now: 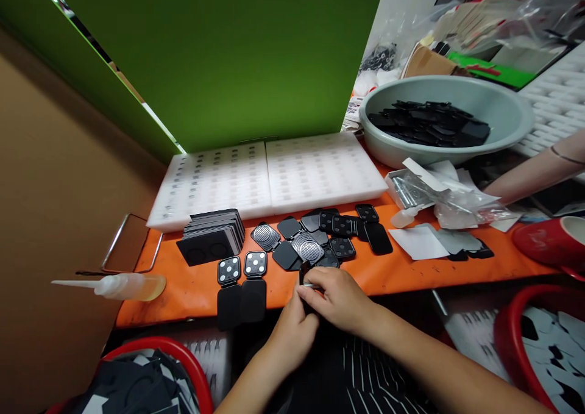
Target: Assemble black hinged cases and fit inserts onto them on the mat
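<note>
Close together at the table's front edge, my left hand (292, 331) and my right hand (340, 298) pinch a small black hinged piece (303, 272) between them. A silvery ridged part shows by the right fingertips; the fingers hide most of the work. Just beyond lies a loose pile of black hinged plates (378, 238), two with silver mesh-patterned ovals (307, 248). Left of my hands, two opened black plates (255, 299) lie side by side, their upper halves carrying white dots. Behind these stands a row of black cards (208, 246).
White foam blocks (320, 173) line the back before a green panel (256, 54). A glue bottle (132, 286) lies left. Rightward are a grey basin (375, 139) of black plates, a box of metal pins (406, 188), a red mug (543, 243) and a pale forearm-like shape (539, 167). Red tubs flank me below.
</note>
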Demonstrator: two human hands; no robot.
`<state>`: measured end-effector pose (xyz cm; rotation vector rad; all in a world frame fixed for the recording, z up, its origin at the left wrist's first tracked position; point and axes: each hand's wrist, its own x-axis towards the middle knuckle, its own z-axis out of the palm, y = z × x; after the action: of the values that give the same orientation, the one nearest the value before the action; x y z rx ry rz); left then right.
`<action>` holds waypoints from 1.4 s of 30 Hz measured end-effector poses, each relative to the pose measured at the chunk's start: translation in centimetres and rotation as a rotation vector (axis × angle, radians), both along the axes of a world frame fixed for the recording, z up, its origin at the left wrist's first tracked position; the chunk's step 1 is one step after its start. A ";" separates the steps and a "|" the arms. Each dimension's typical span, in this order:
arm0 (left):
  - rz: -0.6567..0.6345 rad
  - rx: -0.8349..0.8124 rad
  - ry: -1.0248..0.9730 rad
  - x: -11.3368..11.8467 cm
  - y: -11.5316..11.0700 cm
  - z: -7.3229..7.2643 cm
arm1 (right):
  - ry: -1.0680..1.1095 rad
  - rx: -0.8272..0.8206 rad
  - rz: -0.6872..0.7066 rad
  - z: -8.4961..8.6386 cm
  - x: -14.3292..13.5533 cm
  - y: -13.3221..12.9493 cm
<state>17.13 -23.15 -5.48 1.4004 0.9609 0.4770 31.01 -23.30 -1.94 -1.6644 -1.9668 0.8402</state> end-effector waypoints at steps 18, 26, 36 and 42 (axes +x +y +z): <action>-0.005 -0.063 -0.038 0.8 0.0 0.3 | 0.129 -0.064 -0.061 -0.2 0.0 -0.4; -0.047 0.021 0.171 0.1 -0.2 0.2 | -0.031 -0.123 -0.095 1.0 0.8 0.4; -0.093 0.086 0.236 0.0 -0.7 0.3 | 0.081 -0.166 -0.174 0.4 0.6 0.0; 0.115 -0.174 -0.109 0.2 0.1 -0.6 | 0.747 -0.369 -0.297 -2.1 0.3 -0.1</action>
<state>17.36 -23.06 -6.06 1.1562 0.9739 0.5373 31.33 -23.39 -4.03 -1.4588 -1.0774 1.4932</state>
